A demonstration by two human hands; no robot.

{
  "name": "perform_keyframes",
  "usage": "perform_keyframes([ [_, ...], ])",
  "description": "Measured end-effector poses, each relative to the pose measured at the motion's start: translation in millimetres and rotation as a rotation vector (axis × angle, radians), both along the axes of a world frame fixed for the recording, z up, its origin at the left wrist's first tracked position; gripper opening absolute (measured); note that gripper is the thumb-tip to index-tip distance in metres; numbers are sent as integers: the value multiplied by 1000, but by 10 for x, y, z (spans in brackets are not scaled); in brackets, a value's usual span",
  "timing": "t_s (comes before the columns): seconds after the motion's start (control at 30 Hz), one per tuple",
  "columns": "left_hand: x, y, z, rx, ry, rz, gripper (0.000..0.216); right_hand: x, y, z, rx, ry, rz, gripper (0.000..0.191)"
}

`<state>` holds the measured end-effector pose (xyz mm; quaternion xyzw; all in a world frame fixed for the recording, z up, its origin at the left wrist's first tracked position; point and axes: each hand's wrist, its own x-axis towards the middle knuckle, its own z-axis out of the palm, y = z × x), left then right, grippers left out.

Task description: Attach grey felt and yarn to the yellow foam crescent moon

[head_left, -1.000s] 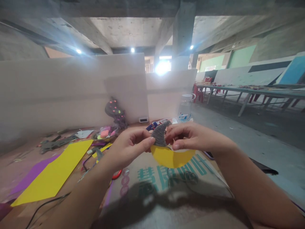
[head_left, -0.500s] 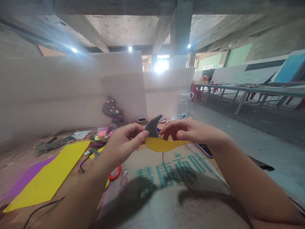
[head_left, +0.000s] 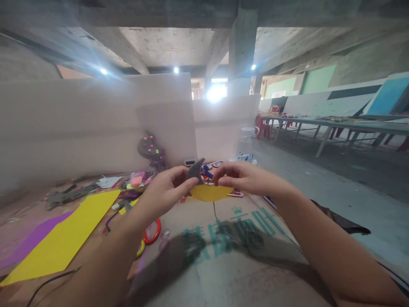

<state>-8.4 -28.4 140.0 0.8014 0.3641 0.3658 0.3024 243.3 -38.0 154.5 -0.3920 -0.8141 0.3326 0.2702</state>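
My left hand (head_left: 168, 192) and my right hand (head_left: 243, 178) meet in front of me, both pinched on one small craft piece held above the table. The piece is a yellow crescent of foam (head_left: 207, 192) with a grey glittery horn shape (head_left: 194, 170) standing up from its left end. My left thumb and fingers grip the grey part where it joins the yellow. My right fingers pinch the yellow edge on the right side. Below them lies a sheet of cardboard (head_left: 223, 256) with teal printed characters.
A yellow sheet (head_left: 64, 238) and a purple sheet (head_left: 28, 243) lie at the left. Red-handled scissors (head_left: 151, 232) sit by my left forearm. A dark decorated cutout (head_left: 150, 149) leans on the white partition (head_left: 96, 123). A clear jar (head_left: 247, 143) stands behind. Long tables (head_left: 335, 123) stand far right.
Both hands have carried the yellow and grey piece forward and away from me, tilting it flatter. The view has shifted slightly, showing more of the scissors.
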Motion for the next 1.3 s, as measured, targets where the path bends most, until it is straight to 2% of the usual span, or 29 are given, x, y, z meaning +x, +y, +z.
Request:
perform_keyframes([
  [0.1, -28, 20, 5, -22, -69, -3, 30, 79, 57, -23, -141, 167, 120, 56],
  [0.17, -42, 34, 6, -36, -126, 12, 32, 92, 134, -82, -240, 227, 275, 71],
  [0.23, -52, 50, 4, -38, -193, 36, 32, 56, 224, -168, -352, 207, 446, 87],
  [0.3, -65, 65, 3, -41, -262, 54, 32, -8, 294, -245, -430, 123, 539, 83],
  [0.37, -93, 78, 8, -54, -301, 57, 30, -55, 323, -277, -420, 13, 502, 59],
  [0.43, -139, 89, 22, -92, -283, 9, 28, -52, 314, -251, -305, -97, 354, 34],
  [0.5, -191, 103, 37, -161, -194, -99, 27, 4, 285, -182, -169, -161, 182, 24],
  [0.57, -228, 128, 41, -231, -40, -205, 27, 83, 249, -95, -81, -183, 77, 28],
  [0.63, -228, 166, 19, -269, 131, -261, 28, 142, 199, -10, -25, -229, 52, 33],
  [0.73, -156, 244, -62, -253, 341, -244, 26, 140, 78, 85, 9, -344, 99, 34],
  [0.8, -82, 294, -132, -203, 389, -193, 24, 90, -25, 112, 26, -441, 169, 34],
  [0.9, 16, 350, -226, -56, 344, -85, 24, 15, -165, 106, 121, -575, 208, 32],
  [1.0, 71, 393, -308, 64, 273, 102, 27, -7, -239, 102, 270, -654, 60, 32],
  [1.07, 82, 421, -392, 40, 205, 120, 29, 2, -224, 115, 301, -670, -29, 31],
  [1.17, 55, 467, -624, -32, 108, 63, 29, 22, -46, 98, 249, -656, -29, 31],
  [1.23, 10, 498, -842, -102, 83, 92, 27, 26, 190, 8, 168, -696, 25, 36],
  [1.3, -43, 532, -1064, -136, 37, 172, 26, 26, 491, -168, 77, -796, 28, 42],
])
